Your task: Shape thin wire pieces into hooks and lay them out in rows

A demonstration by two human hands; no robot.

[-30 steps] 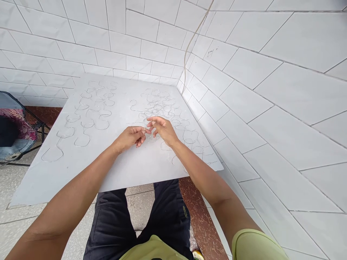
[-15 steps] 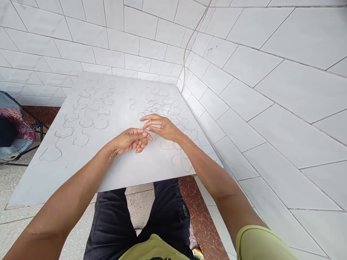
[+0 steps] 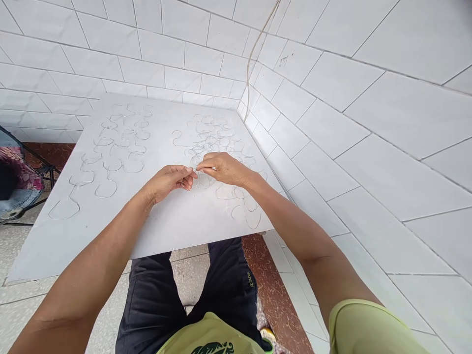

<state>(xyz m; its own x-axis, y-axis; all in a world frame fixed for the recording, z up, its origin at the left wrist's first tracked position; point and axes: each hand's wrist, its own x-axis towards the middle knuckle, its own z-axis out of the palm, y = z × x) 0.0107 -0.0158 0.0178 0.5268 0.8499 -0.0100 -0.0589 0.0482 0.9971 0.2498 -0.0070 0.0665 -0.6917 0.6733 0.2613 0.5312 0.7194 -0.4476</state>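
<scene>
between left hand [image 3: 167,181] and right hand [image 3: 223,168] a thin wire [image 3: 191,181] is pinched, just above the board [image 3: 177,221]. the right fingers, spread a second ago, have been closed narrowly onto it, so a two-handed hold is judged secured; loose wires [image 3: 217,135] lie just beyond the grip.

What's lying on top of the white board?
Bent wires: loose ones at left, a heap at right. The left hand and right hand pinch a wire, hiding part of the heap.

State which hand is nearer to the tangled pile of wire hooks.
Right. The right hand overlaps the near edge of the tangled pile; the left hand is beside it, further left.
</scene>
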